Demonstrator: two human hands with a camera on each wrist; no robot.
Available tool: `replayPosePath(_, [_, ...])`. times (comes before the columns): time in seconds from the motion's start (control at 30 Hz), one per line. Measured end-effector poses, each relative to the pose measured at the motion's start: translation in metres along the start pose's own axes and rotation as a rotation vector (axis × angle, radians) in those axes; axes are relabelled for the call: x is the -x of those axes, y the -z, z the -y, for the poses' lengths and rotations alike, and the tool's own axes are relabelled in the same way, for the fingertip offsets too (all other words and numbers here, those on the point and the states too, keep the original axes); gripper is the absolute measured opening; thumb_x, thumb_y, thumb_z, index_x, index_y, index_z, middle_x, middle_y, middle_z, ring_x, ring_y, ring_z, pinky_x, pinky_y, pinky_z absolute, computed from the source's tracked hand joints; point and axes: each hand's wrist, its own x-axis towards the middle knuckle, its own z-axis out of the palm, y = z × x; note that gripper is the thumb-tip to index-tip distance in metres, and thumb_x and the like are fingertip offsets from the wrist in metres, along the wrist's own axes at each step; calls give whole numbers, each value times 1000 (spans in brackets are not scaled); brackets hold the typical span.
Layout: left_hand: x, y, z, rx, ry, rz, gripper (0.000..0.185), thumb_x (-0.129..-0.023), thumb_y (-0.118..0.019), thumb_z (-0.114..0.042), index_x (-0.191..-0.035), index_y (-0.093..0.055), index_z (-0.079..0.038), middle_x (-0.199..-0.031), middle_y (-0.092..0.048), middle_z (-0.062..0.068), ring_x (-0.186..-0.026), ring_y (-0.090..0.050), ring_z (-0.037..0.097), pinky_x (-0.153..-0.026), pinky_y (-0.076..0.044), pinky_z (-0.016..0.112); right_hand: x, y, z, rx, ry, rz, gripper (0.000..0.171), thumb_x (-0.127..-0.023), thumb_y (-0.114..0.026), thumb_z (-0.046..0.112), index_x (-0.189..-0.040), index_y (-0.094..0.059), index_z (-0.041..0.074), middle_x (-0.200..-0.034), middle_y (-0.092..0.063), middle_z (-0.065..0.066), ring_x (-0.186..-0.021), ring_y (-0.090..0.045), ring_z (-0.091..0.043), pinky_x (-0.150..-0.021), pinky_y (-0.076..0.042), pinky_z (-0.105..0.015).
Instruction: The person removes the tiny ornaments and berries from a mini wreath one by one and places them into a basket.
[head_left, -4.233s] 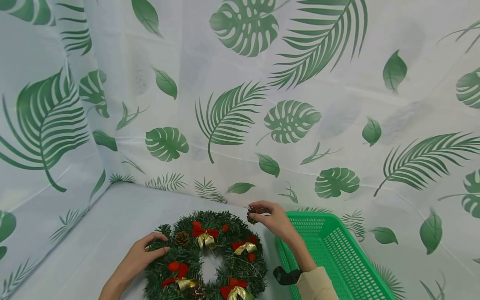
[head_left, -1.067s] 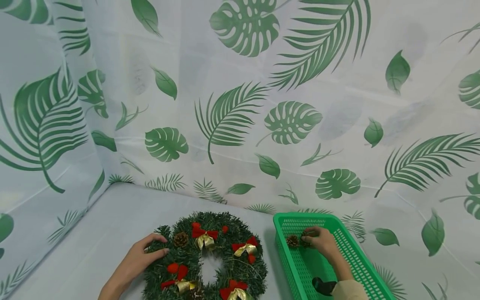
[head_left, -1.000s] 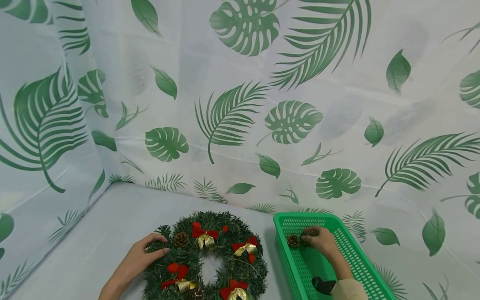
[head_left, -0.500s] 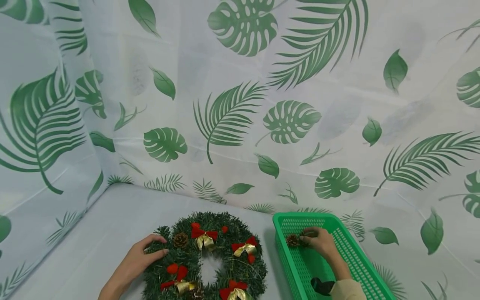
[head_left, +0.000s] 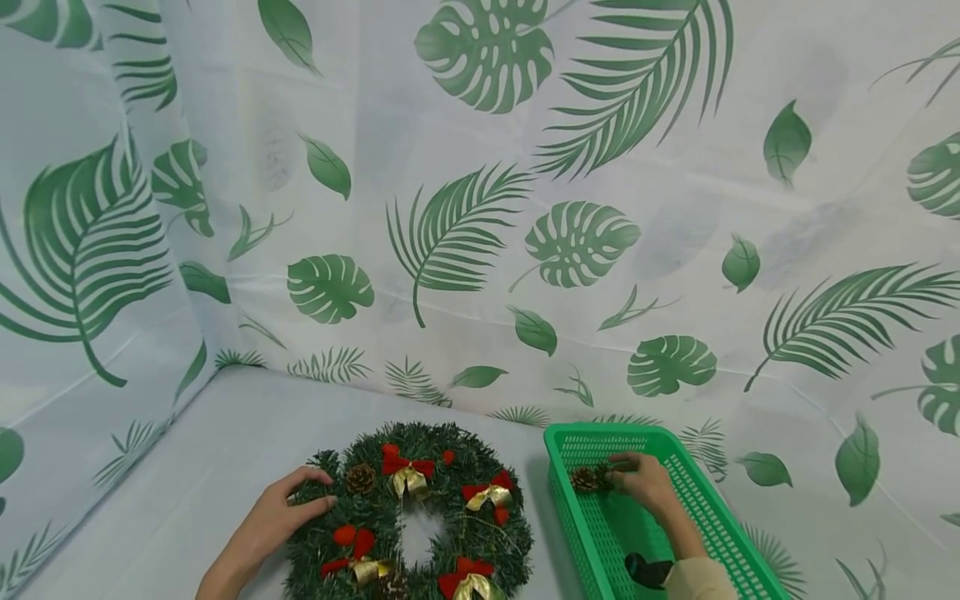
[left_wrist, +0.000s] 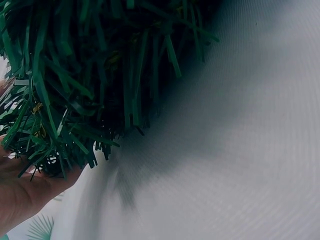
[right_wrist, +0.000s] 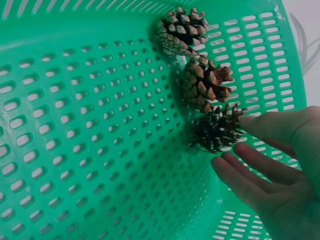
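Right hand (right_wrist: 280, 175): fingers (right_wrist: 240, 177) lying straight and slightly spread, thumb tip touching the dark pine cone (right_wrist: 216, 130), nothing being gripped. Cone lying on its side on the basket (right_wrist: 90, 125) floor, near the far end wall in the head view; long axis appearing to run toward the thumb, though which end is tip or base is hard to make out. Scales dark brown, open, pale-edged.

Two further cones lying just beyond it in a row: a mid-brown cone (right_wrist: 205, 85) touching or almost touching the dark one, and a pale-tipped cone (right_wrist: 181, 30) at the wall. In the head view only one cone (head_left: 583, 478) showing clear of the right hand (head_left: 645, 483).

Basket being green plastic, slotted throughout, with raised walls; long axis running away from the person and slightly leftward. Floor to the near side of the cones lying open.

Left hand (head_left: 281, 508): fingers loosely curved, resting on the left rim of the wreath (head_left: 408, 517), thumb against the needles (left_wrist: 65, 90); whether anything is being pinched cannot be told. Wreath lying flat on the table (head_left: 225, 433), just left of the basket with a narrow gap between. Carrying red-and-gold bows (head_left: 407, 471) and a fixed cone (head_left: 362, 477) near the left fingertips. Open tabletop lying left of and beyond the wreath up to the leaf-print backdrop (head_left: 480, 208).
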Motion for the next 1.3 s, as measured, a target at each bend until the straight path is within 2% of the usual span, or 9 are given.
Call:
replayPosePath(0.23, [-1, 0, 1, -1, -15, 6, 39, -96, -73, -32, -126, -64, -8, -143, -56, 17, -136, -48, 44, -91, -56, 50, 4, 9, 7, 57, 36, -49, 29, -97, -66, 4, -122, -67, -10, -115, -70, -32, -91, -71, -38, -70, -61, -43])
replayPosePath(0.43, [-2, -1, 0, -7, -26, 10, 39, -96, -73, -32, -125, -64, -8, -142, -57, 16, -136, -49, 44, -90, -56, 50, 8, 16, 15, 71, 53, -59, 32, -99, -66, 10, -126, -66, -8, -119, -69, -29, -107, -67, -44, -78, -61, -46])
replayPosePath(0.53, [-3, -2, 0, -7, -34, 10, 39, -96, -73, -32, -125, -64, -8, -141, -58, 15, -135, -50, 43, -90, -56, 49, 11, 19, 21, 40, 52, -54, 35, -100, -66, 12, -130, -65, -6, -123, -68, -29, -110, -67, -43, -82, -61, -47])
replayPosePath(0.7, [-2, -2, -1, -2, -38, 12, 39, -96, -73, -31, -126, -64, -7, -140, -58, 15, -136, -49, 43, -90, -56, 50, 18, 23, 34, -75, 24, -25, 44, -103, -65, 20, -140, -59, -4, -134, -63, -28, -113, -68, -39, -93, -59, -50])
replayPosePath(0.93, [-1, -1, -2, -12, -38, 12, 40, -96, -73, -33, -126, -64, -8, -141, -58, 15, -137, -48, 43, -96, -53, 55, 27, 21, 60, -211, 43, 0, 48, -103, -66, 23, -142, -57, -2, -137, -62, -25, -118, -67, -32, -97, -59, -41])
replayPosePath(1.13, [0, 0, -1, -23, -19, 7, 42, -96, -74, -34, -127, -63, -8, -141, -58, 15, -137, -48, 43, -96, -52, 55, 32, 19, 84, -233, 94, 25, 47, -103, -65, 25, -143, -58, 0, -136, -64, -22, -115, -67, -23, -100, -57, -46])
replayPosePath(1.3, [1, 1, -1, -14, -18, 11, 43, -96, -73, -34, -128, -63, -7, -144, -55, 18, -138, -47, 45, -95, -53, 54, 36, 14, 101, -240, 140, 31, 45, -103, -65, 23, -142, -59, 2, -135, -65, -23, -120, -66, -29, -102, -56, -47])
